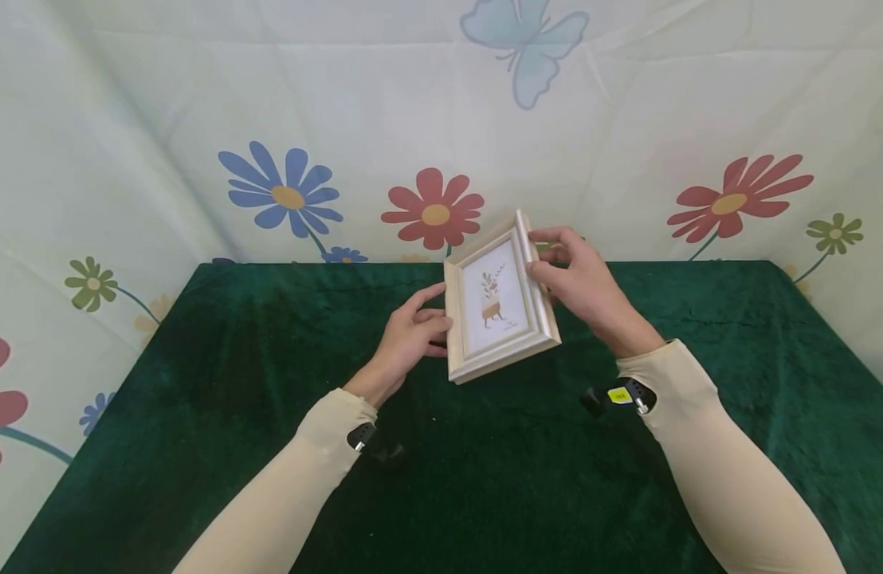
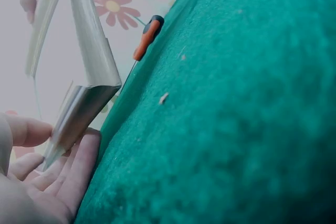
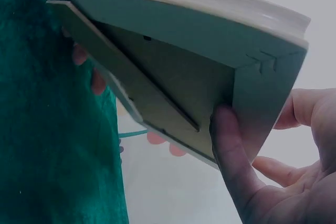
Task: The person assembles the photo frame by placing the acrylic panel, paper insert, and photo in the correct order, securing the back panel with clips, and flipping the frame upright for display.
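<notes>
A cream picture frame, tilted and held up over the green cloth, shows a print of a potted plant. My left hand pinches its left side, thumb in front and fingers behind, as the left wrist view shows at its lower corner. At the upper right edge, my right hand grips the frame. In the right wrist view the back of the frame faces the camera, with a stand flap angled out from it and the right hand's fingers curled over the rim.
Dark green cloth covers the table. A screwdriver with an orange and black handle shows beyond the frame in the left wrist view; the head view hides it. A white curtain with printed flowers and a butterfly hangs behind and at both sides.
</notes>
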`<state>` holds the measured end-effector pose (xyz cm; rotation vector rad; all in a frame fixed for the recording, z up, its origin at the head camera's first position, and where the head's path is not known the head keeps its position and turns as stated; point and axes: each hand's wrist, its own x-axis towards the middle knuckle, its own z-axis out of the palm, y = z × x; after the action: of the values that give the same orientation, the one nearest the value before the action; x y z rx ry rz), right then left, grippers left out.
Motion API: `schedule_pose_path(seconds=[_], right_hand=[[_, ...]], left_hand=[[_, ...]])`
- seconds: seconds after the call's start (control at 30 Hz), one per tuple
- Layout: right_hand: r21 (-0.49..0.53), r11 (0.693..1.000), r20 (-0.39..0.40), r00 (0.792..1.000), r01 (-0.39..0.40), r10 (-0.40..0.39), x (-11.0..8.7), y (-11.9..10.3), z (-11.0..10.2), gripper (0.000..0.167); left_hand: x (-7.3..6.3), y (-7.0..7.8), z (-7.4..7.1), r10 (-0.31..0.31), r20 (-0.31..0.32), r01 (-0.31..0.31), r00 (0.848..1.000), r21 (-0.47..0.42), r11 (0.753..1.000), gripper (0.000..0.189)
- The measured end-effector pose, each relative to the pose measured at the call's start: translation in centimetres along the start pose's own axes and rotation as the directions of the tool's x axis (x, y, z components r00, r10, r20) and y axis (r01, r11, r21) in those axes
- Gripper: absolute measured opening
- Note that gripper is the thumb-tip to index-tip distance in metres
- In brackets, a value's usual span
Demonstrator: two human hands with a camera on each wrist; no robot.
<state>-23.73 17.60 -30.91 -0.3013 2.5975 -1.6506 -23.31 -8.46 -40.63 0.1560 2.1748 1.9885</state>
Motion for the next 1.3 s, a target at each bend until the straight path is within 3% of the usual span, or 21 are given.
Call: schedule_pose_path(seconds=[0.13, 0.37, 0.63, 1.07, 1.3], right_hand=[[0.008, 1.0, 0.01, 1.0, -0.012, 0.012, 0.2, 0.3, 0.0, 0.055], [-0.069, 0.997, 0.026, 0.999, -0.042, 0.044, 0.8, 1.2, 0.1, 0.056], [-0.099, 0.993, 0.087, 0.993, -0.067, 0.076, 1.6, 2.3, 0.0, 0.059], [-0.111, 0.985, 0.16, 0.976, -0.129, 0.146, 2.4, 4.0, 0.1, 0.066], [-0.084, 0.992, 0.195, 0.974, -0.097, 0.112, 2.6, 4.8, 0.3, 0.074]], left_hand=[[0.1, -0.1, -0.2, 0.014, -0.031, -0.014, 0.999, 0.006, 1.0, 0.056], [0.1, -0.1, -0.5, 0.03, -0.089, -0.027, 0.996, 0.028, 0.999, 0.055], [0.2, 0.1, -1.0, 0.03, -0.164, -0.019, 0.986, 0.065, 0.998, 0.051], [0.3, 0.4, -1.5, 0.029, -0.194, -0.006, 0.981, 0.118, 0.993, 0.049], [0.4, 0.2, -1.6, 0.056, -0.209, -0.024, 0.976, 0.151, 0.988, 0.048]])
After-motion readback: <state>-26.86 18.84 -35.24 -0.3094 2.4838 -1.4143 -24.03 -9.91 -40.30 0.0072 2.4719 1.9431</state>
